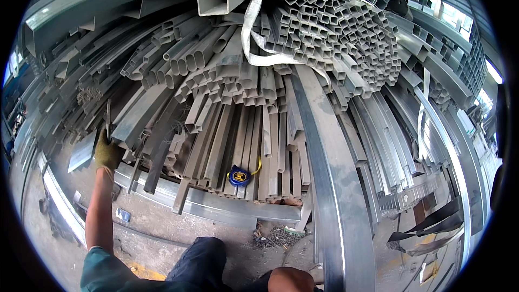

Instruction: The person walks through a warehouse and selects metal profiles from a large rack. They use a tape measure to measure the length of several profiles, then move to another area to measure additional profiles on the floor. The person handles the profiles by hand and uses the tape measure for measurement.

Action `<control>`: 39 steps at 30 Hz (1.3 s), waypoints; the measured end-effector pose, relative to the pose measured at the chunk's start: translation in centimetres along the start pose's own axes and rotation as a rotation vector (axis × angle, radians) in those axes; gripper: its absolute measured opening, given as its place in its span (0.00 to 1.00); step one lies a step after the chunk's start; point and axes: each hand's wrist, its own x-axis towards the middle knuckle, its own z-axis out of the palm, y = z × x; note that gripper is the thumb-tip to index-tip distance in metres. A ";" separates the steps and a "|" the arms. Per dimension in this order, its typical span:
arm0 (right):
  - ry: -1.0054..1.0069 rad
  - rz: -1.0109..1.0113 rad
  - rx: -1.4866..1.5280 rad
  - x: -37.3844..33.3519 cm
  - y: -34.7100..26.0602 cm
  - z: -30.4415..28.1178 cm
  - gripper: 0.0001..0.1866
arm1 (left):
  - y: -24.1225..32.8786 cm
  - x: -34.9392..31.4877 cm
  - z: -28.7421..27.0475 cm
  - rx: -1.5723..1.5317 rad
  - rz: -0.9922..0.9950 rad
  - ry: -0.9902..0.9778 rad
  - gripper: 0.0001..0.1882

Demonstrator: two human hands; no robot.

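The gloved left hand (108,155) holds a slim tool (108,114), perhaps pliers though small in view, pointing up beside the end of a wide tube (141,114). A blue tape measure (239,176) lies on narrow tubes (223,143) near the pile's front edge. Higher up, a white strap (247,30) loops around bundled small square tubes (346,35).

Wide downward fisheye from head height

Slim tool (108,113) in gloved hand (109,154), grey tube (141,114)
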 end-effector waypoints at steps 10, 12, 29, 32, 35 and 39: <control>-0.011 0.002 -0.024 0.5 -0.2 1.1 0.20 | -1.7 1.1 0.8 -0.311 -0.107 -0.074 0.28; -0.007 0.004 -0.017 0.7 -0.2 1.3 0.20 | -1.8 1.2 0.7 -0.317 -0.121 -0.070 0.27; 0.011 -0.065 -0.026 -0.5 -1.8 0.8 0.18 | -2.4 1.4 1.5 -0.414 -0.067 -0.017 0.26; 0.009 -0.078 -0.027 -1.1 -2.7 1.0 0.18 | -3.1 1.7 1.4 -0.373 0.004 -0.016 0.26; 0.005 -0.107 -0.005 -1.5 -3.4 1.2 0.18 | -2.0 1.0 1.4 -0.374 0.001 -0.035 0.24; 0.052 -0.418 -0.914 -1.3 -4.2 2.1 0.18 | -2.1 1.1 1.1 -0.704 -0.116 -0.153 0.23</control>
